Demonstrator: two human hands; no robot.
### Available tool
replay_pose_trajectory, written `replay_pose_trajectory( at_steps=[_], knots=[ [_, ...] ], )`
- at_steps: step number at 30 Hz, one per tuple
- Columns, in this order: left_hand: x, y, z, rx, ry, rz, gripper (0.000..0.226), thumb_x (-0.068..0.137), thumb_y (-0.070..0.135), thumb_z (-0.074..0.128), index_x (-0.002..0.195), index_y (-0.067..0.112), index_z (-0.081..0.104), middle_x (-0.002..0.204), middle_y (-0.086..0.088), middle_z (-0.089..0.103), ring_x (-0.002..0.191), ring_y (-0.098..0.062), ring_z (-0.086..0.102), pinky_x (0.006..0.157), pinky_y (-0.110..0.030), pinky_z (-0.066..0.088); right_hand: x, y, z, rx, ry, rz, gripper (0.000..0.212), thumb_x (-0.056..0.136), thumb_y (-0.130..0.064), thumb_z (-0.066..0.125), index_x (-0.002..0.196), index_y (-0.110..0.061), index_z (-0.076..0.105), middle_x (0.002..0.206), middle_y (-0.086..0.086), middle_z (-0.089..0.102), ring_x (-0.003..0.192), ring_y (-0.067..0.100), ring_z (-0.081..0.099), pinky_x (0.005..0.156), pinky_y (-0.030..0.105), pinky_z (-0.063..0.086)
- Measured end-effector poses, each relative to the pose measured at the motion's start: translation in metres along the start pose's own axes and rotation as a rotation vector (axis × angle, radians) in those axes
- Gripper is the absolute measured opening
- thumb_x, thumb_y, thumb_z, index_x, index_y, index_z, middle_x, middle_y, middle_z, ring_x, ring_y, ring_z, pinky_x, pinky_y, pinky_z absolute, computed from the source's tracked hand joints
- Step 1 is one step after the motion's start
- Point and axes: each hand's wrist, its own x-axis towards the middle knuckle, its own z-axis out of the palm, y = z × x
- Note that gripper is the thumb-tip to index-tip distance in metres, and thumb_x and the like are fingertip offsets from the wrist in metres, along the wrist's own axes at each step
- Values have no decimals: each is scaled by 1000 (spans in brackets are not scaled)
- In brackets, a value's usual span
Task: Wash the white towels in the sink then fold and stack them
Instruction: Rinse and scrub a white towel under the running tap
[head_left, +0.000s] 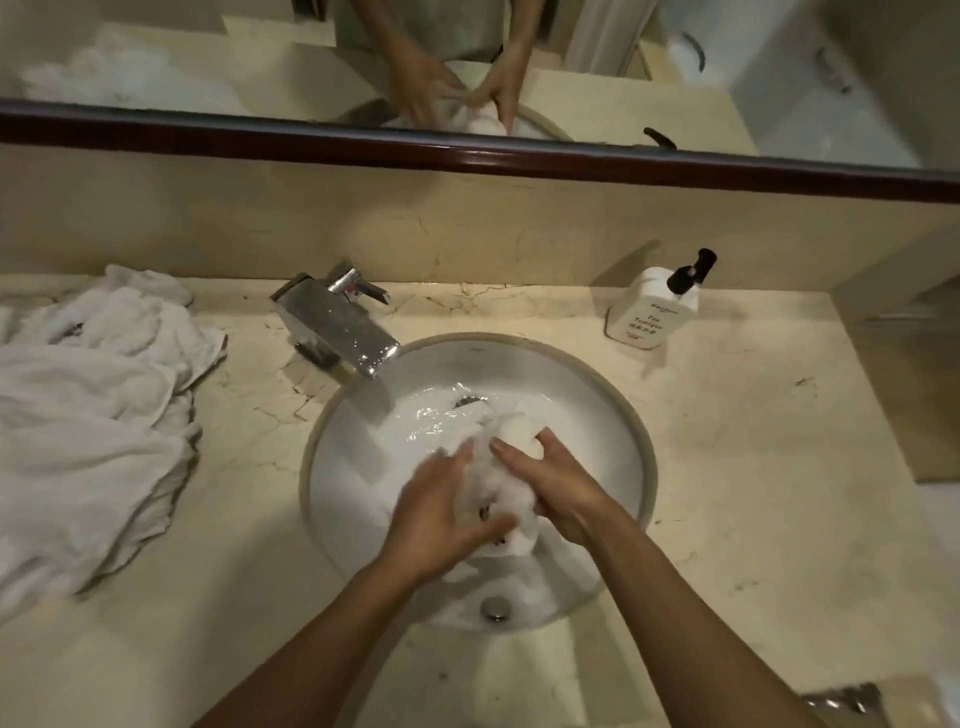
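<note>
A bunched, wet white towel is squeezed between both my hands over the round white sink. My left hand grips its left side, fingers curled around the cloth. My right hand grips the right side, thumb over the top. Water lies in the basin under the chrome faucet. A loose heap of white towels lies crumpled on the counter at the left.
A white pump bottle of soap stands on the beige marble counter behind the sink at the right. A mirror with a dark frame runs along the back wall. The drain sits at the sink's near edge.
</note>
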Motion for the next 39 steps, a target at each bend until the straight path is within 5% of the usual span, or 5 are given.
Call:
replay_pose_trajectory(
  at_steps=[7, 13, 17, 23, 39],
  knots=[
    [31, 28, 4, 8, -314, -17, 64, 66, 63, 74, 120, 29, 65, 104, 7, 70, 98, -17, 66, 89, -37, 53, 10, -4, -63, -139, 7, 120, 37, 81, -10, 80, 115, -8, 67, 102, 17, 75, 81, 23, 74, 57, 28, 55],
    [42, 15, -16, -959, 386, -508, 36, 95, 37, 62, 118, 10, 65, 107, -14, 73, 98, -35, 70, 93, -48, 55, 9, -5, -97, 213, 246, -39, 27, 87, 1, 67, 111, -11, 71, 104, 19, 73, 92, 32, 70, 87, 46, 55],
    [49, 34, -6, -1272, 96, -786, 46, 104, 39, 41, 130, 4, 57, 126, -17, 63, 104, -33, 63, 93, -41, 50, 1, -2, -96, 217, 243, -35, 27, 92, 1, 58, 113, -16, 65, 116, 20, 68, 90, 27, 68, 78, 38, 57],
    [68, 129, 32, -762, 119, -428, 31, 92, 43, 67, 101, 13, 69, 93, -5, 75, 81, -17, 71, 68, -26, 53, -11, -36, -101, -260, 365, -414, 59, 80, -33, 51, 139, -33, 44, 127, 0, 61, 120, 21, 58, 105, 45, 48],
    [129, 222, 51, -1112, -32, -263, 35, 102, 24, 49, 119, -3, 63, 110, -20, 72, 98, -28, 72, 78, -33, 58, 7, -129, -157, -548, 549, -683, 63, 101, -13, 45, 155, -43, 29, 54, -10, 50, 48, 9, 40, 54, 30, 36]
  ],
)
